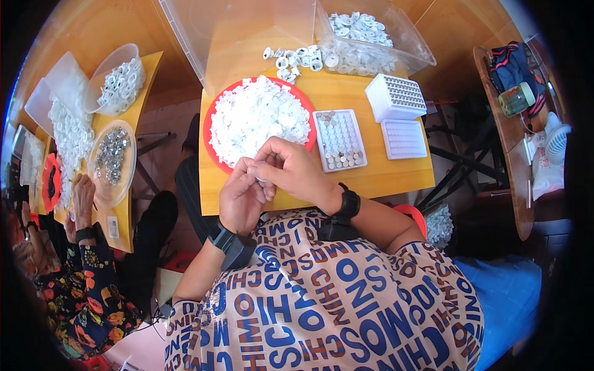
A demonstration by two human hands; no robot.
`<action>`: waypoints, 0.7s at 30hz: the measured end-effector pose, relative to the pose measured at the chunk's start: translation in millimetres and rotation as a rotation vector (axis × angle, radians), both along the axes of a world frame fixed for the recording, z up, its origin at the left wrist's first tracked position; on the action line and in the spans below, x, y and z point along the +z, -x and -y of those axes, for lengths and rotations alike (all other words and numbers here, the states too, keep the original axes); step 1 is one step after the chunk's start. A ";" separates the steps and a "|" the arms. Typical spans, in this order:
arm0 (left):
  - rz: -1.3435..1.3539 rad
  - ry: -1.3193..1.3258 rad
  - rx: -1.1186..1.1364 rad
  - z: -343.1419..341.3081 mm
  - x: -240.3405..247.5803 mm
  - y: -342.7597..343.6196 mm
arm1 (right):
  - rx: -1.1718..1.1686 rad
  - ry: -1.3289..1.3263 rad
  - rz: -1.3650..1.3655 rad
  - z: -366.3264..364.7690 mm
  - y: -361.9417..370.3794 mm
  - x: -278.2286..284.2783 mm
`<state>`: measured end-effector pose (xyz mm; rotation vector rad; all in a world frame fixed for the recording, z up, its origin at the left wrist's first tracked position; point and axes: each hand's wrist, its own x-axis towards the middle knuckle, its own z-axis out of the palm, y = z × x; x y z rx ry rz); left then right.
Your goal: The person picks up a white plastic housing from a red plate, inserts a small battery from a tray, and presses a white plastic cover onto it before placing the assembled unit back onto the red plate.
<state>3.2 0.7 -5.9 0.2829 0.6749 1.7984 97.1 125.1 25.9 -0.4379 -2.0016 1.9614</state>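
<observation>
My left hand (239,201) and my right hand (296,174) meet near the front edge of the wooden table, fingertips pinched together. Between them shows a bit of a small whitish piece (261,180); the fingers cover most of it. Just beyond the hands, a round red tray (207,137) bears a heap of small white plastic parts (260,117). Right of this tray lies a white compartment tray (320,148), with small round silver discs (344,159) mostly in its nearer rows and a few at its far left corner.
Farther right stand a stack of white trays (393,102) and another white tray (404,140). White round parts (297,60) lie behind the heap, beside a clear bin (408,44). At the left, a co-worker's hand (82,201) is over another table with a tray of metal pieces (113,154).
</observation>
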 end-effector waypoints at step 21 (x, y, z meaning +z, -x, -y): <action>0.065 0.139 0.108 -2.2 15.2 -0.1 | -0.216 -0.450 -0.147 8.8 -1.1 1.2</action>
